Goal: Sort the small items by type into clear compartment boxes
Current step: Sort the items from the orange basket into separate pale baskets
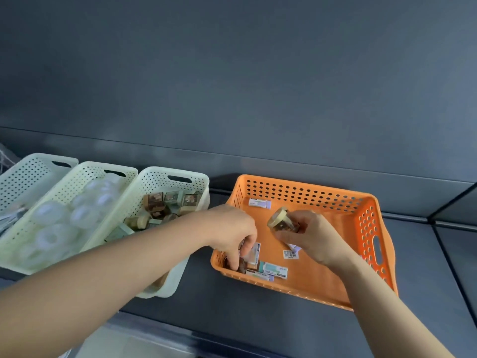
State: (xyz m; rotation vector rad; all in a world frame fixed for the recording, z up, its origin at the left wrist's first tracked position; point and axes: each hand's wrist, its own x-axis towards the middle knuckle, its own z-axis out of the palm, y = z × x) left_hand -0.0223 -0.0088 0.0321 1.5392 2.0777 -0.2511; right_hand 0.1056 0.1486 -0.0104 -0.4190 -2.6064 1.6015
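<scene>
Picking stage: R hand (315, 239) grips clear box (281, 222) above orange basket (335, 193), frame centre-right; L hand (232, 228) pinches dark item (242, 266) in its lower-left corner. Next, likely: carry each to matching cream basket (154, 180).

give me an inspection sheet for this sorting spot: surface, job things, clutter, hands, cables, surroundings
surface: dark grey shelf, baskets standing on it
job's things: orange basket holds flat packets and a barcode label; nearest cream basket holds small clear boxes; middle cream basket holds translucent white round pieces
clutter: nothing seen
hands: left hand reaches into the orange basket's near left corner, grip unclear; right hand grips a cream-capped clear container over the orange basket
cables: thin pale strands at the far left edge, kind unclear
surroundings: dark grey wall panel behind
</scene>
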